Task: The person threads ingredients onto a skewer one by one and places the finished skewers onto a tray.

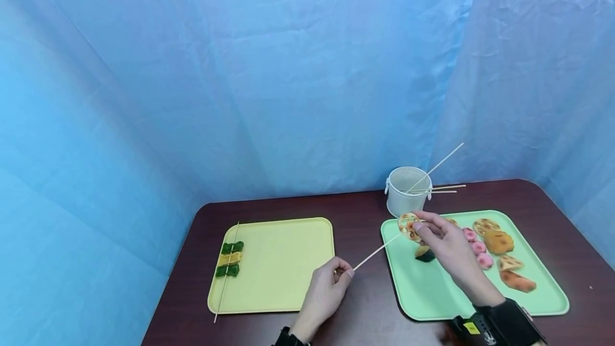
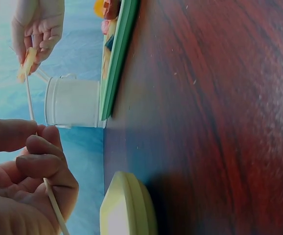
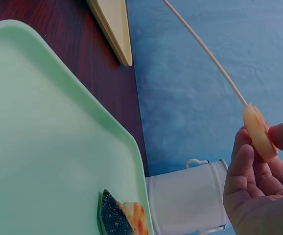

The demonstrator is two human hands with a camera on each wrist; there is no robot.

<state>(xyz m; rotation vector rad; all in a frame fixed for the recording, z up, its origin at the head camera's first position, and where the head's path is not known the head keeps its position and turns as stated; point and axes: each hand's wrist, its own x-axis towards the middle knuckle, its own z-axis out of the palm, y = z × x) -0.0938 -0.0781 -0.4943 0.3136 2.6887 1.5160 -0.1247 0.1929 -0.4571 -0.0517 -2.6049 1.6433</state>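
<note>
My left hand (image 1: 323, 288) pinches a thin wooden skewer (image 1: 377, 253) between thumb and fingers, over the dark table between the two trays. The stick slants up to the right. A round lotus root slice (image 1: 406, 225), browned and full of holes, is held by its edge in the thumb and fingers of my right hand (image 1: 450, 252), above the green tray's back left corner. In the right wrist view the skewer's far end meets the rim of the slice (image 3: 257, 132). The skewer's lower end (image 2: 56, 208) sticks out below the left hand in the left wrist view.
A green tray (image 1: 408, 303) at right bears pink rings (image 1: 478, 248), a dark-skinned piece (image 1: 425, 255) and other food pieces. Behind it, a white bucket (image 1: 405, 204) holds several skewers. On the yellow tray (image 1: 283, 271) at left lies a skewer threaded with green and yellow pieces (image 1: 229, 258).
</note>
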